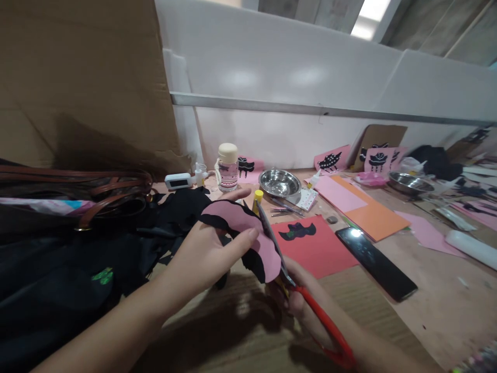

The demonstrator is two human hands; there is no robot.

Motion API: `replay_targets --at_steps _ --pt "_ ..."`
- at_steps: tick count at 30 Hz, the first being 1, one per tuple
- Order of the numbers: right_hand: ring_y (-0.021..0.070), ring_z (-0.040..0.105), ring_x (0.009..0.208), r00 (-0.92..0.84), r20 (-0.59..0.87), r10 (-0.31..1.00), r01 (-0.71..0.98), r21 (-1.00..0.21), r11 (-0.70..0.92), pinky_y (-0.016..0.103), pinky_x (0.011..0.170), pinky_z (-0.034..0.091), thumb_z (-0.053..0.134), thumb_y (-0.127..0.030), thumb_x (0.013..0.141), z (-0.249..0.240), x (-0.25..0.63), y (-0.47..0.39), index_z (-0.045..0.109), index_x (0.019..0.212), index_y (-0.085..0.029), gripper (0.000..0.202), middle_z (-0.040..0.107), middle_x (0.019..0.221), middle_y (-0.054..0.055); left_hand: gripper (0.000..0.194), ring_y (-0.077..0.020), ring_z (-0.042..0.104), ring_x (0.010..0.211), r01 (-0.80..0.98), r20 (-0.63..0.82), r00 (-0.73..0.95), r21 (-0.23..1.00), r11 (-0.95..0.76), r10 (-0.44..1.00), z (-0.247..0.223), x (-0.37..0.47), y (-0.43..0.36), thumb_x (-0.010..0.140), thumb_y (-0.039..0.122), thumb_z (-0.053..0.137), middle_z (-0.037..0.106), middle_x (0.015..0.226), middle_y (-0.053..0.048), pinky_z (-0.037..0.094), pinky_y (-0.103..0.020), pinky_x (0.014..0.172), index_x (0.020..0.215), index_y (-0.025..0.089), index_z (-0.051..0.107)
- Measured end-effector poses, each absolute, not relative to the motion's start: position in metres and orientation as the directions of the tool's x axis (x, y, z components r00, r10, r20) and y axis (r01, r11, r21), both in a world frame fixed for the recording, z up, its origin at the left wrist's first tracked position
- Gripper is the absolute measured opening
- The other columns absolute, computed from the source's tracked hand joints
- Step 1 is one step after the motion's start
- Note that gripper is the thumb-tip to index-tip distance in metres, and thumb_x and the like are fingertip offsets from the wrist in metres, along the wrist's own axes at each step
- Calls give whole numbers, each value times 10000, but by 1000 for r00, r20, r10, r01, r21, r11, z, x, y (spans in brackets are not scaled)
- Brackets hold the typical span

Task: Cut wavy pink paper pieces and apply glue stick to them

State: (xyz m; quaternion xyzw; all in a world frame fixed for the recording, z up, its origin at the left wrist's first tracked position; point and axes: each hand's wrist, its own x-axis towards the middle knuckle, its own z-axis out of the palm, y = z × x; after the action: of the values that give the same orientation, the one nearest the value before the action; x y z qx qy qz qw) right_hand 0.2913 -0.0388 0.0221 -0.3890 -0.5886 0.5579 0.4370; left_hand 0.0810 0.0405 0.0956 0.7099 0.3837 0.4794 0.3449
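Note:
My left hand (217,248) pinches a curved pink paper cutout (233,217) backed by black material (254,264), thumb on the pink face. The fingers behind it are mostly hidden. In my right hand (306,295) are scissors (324,318) with red handles, their metal blades lying along the right edge of the cutout. The blades look partly apart, with one tip near the yellow cap of a glue stick (258,196). Beyond them, a red sheet (316,254) bears a black bat-like shape (298,231).
Black fabric (116,259) and a brown-strapped bag (89,207) lie at left. Behind stand a cream-lidded bottle (228,168) and a steel bowl (279,182). To the right are a phone (376,264), an orange sheet (376,217) and a second bowl (411,182).

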Motion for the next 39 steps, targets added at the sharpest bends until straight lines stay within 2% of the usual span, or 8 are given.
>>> replay_targets --at_steps 5,7,11,15,19,25,34,39 --pt "151 363 666 -294 88 952 -92 -994 63 278 587 318 659 -819 832 12 289 -39 649 1104 -252 629 465 808 -18 149 -247 735 998 280 478 195 810 -516 856 98 80 42 904 320 720 774 1075 -54 598 -365 892 1022 230 737" --pt "135 336 627 -275 129 953 -117 -988 100 264 549 289 664 -823 825 5 287 -36 643 1050 -238 627 440 755 -34 184 -221 734 963 259 479 155 825 -503 864 100 81 42 885 307 741 771 1060 -35 604 -332 854 1052 230 724" --pt "112 300 556 -280 58 958 -84 -996 36 248 480 248 663 -909 725 -3 288 -29 635 1031 -210 764 421 691 -49 120 -194 751 861 207 386 272 871 -446 881 106 84 42 905 320 720 799 885 -3 609 -283 797 821 240 749" --pt "110 281 564 -287 22 958 -63 -998 4 249 488 255 659 -927 705 7 290 -31 639 1018 -206 787 405 695 -50 134 -210 775 874 180 272 270 928 -326 923 106 85 39 875 369 746 827 859 19 614 -275 829 787 281 796" --pt "146 340 654 -285 11 958 -21 -1000 5 263 569 349 636 -893 772 24 292 -38 650 1081 -233 729 425 764 -25 130 -210 784 846 162 214 253 952 -259 944 106 87 36 858 342 747 828 819 44 617 -253 804 750 297 804" --pt "206 481 734 -296 -28 955 46 -999 -15 337 700 492 610 -919 757 31 293 -40 681 1119 -251 762 501 799 11 161 -190 784 828 184 261 290 929 -321 921 110 87 36 884 304 717 829 802 51 614 -244 838 745 289 798" --pt "145 280 652 -307 44 951 43 -997 60 279 576 279 564 -885 831 34 291 -39 619 1103 -227 714 426 792 -23 143 -227 790 861 197 254 259 931 -308 932 112 92 33 853 301 706 837 857 20 630 -313 877 724 272 760" --pt "223 520 737 -256 25 966 53 -998 40 346 704 505 586 -867 828 35 291 -41 678 1126 -238 703 536 799 24 156 -254 785 811 236 252 247 921 -311 936 112 91 33 854 314 697 827 793 8 648 -352 823 722 282 773"
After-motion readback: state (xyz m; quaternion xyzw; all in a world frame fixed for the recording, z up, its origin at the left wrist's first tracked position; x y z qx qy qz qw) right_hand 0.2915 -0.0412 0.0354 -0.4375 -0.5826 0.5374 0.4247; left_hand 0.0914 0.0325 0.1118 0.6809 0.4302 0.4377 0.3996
